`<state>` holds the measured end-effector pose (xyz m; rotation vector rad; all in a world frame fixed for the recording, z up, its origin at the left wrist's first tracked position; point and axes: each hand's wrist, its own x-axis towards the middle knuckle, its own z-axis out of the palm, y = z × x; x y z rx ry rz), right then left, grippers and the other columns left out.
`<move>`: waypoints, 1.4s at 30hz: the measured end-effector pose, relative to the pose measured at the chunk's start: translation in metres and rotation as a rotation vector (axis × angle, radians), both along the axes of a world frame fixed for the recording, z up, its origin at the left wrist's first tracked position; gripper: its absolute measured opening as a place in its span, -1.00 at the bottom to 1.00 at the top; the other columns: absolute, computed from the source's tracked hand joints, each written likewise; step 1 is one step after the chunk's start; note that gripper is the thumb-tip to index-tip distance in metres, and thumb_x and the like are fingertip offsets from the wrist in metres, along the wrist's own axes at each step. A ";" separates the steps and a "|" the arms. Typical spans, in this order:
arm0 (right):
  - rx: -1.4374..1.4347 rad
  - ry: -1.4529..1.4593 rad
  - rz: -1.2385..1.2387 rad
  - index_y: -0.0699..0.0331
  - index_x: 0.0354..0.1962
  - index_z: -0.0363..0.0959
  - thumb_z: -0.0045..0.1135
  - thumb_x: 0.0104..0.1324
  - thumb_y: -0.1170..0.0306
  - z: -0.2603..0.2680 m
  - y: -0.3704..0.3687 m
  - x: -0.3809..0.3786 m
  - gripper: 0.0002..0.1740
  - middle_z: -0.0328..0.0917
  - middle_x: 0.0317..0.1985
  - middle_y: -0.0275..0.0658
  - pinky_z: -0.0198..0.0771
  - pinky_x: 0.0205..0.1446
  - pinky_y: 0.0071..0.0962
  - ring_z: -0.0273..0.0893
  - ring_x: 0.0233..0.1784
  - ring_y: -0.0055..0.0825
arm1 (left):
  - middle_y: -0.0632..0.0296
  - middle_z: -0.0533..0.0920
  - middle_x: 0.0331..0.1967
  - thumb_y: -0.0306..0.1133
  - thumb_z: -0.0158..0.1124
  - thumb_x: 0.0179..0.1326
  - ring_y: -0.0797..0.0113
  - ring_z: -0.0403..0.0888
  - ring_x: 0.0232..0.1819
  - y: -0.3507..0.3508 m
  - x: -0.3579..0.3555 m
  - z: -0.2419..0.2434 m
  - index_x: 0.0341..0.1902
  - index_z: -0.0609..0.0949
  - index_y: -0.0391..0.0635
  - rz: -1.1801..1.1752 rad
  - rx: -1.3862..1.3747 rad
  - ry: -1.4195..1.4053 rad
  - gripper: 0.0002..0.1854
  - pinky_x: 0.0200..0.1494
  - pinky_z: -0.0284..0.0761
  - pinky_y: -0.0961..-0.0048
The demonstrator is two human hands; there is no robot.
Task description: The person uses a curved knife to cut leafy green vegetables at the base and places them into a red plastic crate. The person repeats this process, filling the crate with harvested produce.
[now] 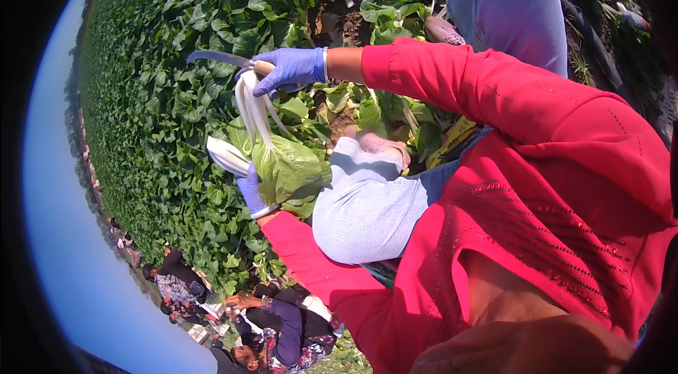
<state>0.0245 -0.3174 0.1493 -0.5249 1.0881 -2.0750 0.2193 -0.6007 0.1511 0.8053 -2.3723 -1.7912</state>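
Note:
My right hand (294, 68), in a purple glove, grips the pale handle of a curved-blade knife (220, 58) and also holds long white leaf stalks (253, 104) of a leafy green. The blade points away from me, over the crop. Nearer the lower edge of the view, my left hand (253, 191), gloved too, is closed around a bok choy with a thick white base (228, 156). Its broad green leaves (288, 167) hang between the hands, over my knee. Which leaves belong to which plant I cannot tell. The leaves partly hide my left fingers.
Dense leafy greens (175, 125) fill the field ahead. Cut or loose leaves (381, 14) lie on the soil by my shoes (378, 143). A yellow printed package (453, 141) is beside my leg. Co-workers (288, 329) crouch to my left, near white crates (198, 333). A dark hose (593, 35) runs at right.

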 end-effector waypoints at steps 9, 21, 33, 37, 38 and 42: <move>0.190 0.551 -0.093 0.23 -0.23 0.49 0.52 -0.10 -0.01 0.091 -0.027 0.034 -0.38 0.51 -0.48 -0.40 0.41 -0.36 -0.60 0.46 -0.45 -0.65 | -0.02 0.37 0.32 -0.40 0.28 0.11 0.22 0.35 0.30 0.022 0.082 0.129 0.31 0.33 -0.37 -0.004 -0.142 0.218 -0.33 0.36 0.17 0.38; 0.466 1.532 -0.055 0.24 -0.49 0.61 0.23 0.07 -0.19 0.157 -0.124 0.162 -0.41 0.62 -0.53 -0.16 0.47 -0.37 -0.30 0.57 -0.52 -0.30 | 0.20 0.63 -0.16 -0.52 0.47 0.01 0.42 0.60 -0.23 0.106 0.172 0.144 0.05 0.54 -0.30 0.314 -0.079 0.248 -0.52 -0.15 0.53 0.49; 0.819 2.016 -0.127 0.22 -0.53 0.60 0.17 0.06 -0.18 0.071 -0.064 0.083 -0.43 0.59 -0.54 -0.04 0.46 -0.38 -0.21 0.56 -0.51 -0.08 | -0.15 0.61 -0.04 -0.20 0.28 -0.02 -0.15 0.59 -0.02 0.153 0.384 0.054 0.31 0.31 -0.15 0.293 -1.054 -0.959 -0.23 0.01 0.48 0.06; 1.206 1.462 0.343 0.19 -0.42 0.65 0.14 0.09 -0.20 0.005 0.010 0.044 -0.42 0.61 -0.54 -0.07 0.45 -0.39 -0.24 0.56 -0.51 -0.12 | -0.10 0.10 0.45 -0.19 0.27 0.06 -0.12 0.15 0.41 0.183 0.434 -0.106 0.48 -0.01 -0.19 0.313 -0.948 -0.997 -0.03 0.28 0.21 -0.03; 1.303 1.547 0.285 0.18 -0.39 0.66 0.13 0.09 -0.22 -0.011 0.021 0.036 -0.41 0.62 -0.50 -0.08 0.46 -0.38 -0.26 0.58 -0.49 -0.15 | -0.09 0.02 0.47 -0.26 0.22 0.11 -0.09 0.09 0.44 0.186 0.442 -0.139 0.48 -0.03 -0.20 0.379 -1.101 -0.882 -0.08 0.30 0.17 -0.02; 1.172 1.812 0.205 0.03 -0.27 0.65 0.16 0.15 -0.16 -0.072 0.045 0.029 -0.53 0.60 -0.54 -0.19 0.41 -0.46 -0.32 0.54 -0.53 -0.29 | -0.09 -0.04 0.49 -0.37 0.13 0.19 -0.08 0.03 0.47 0.187 0.453 -0.171 0.49 -0.04 -0.20 0.416 -1.015 -0.873 -0.16 0.36 0.09 -0.02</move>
